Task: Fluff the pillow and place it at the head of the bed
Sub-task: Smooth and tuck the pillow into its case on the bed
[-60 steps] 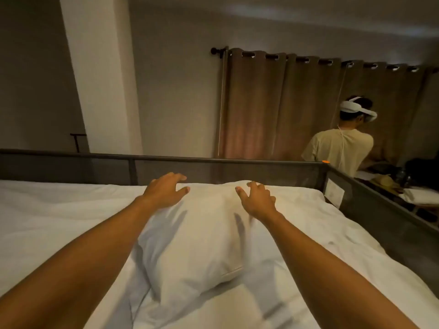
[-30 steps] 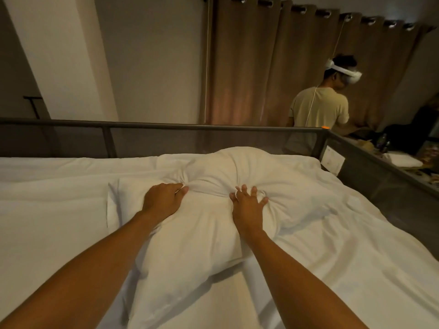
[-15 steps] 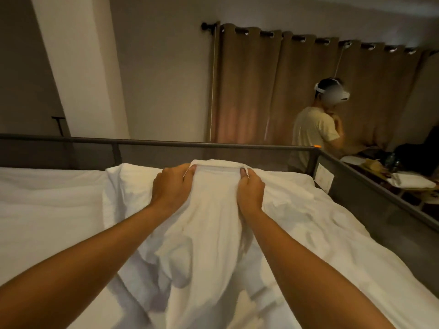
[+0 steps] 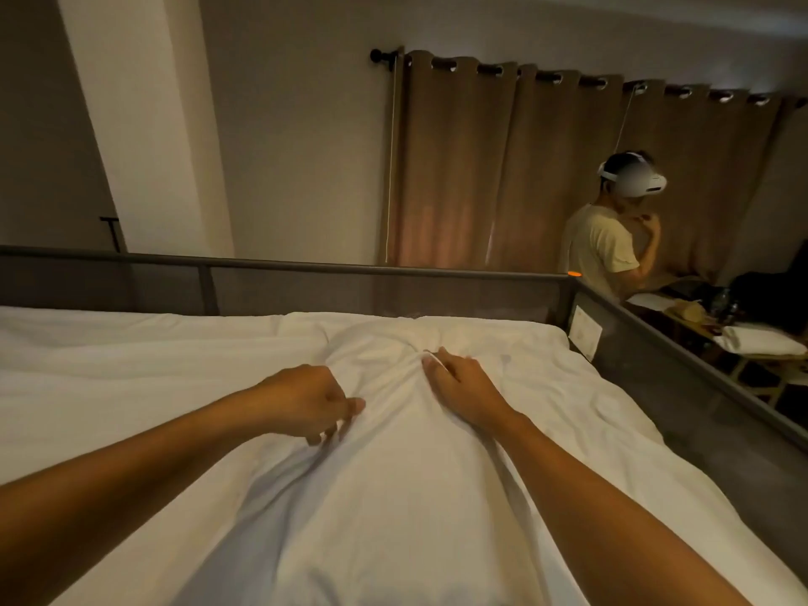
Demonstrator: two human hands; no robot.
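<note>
The white pillow (image 4: 393, 496) lies lengthwise on the white bed (image 4: 109, 365), and its far end reaches almost to the grey rail (image 4: 306, 269) at the head. My left hand (image 4: 306, 400) sits on the pillow's left side with its fingers curled into the cover, and folds run out from under it. My right hand (image 4: 463, 387) is further up, with its fingertips pinching bunched fabric near the pillow's top. Both forearms stretch over the pillow.
The grey bed rail turns a corner at the right (image 4: 572, 277) and runs along the right side. Beyond it a person (image 4: 607, 251) with a white headset stands by a cluttered table (image 4: 752, 343). Brown curtains (image 4: 481, 168) hang behind.
The pillow was pressed down, then lifted by its far edge with both hands. It now lies flat again, and my hands have dropped onto its upper part.
</note>
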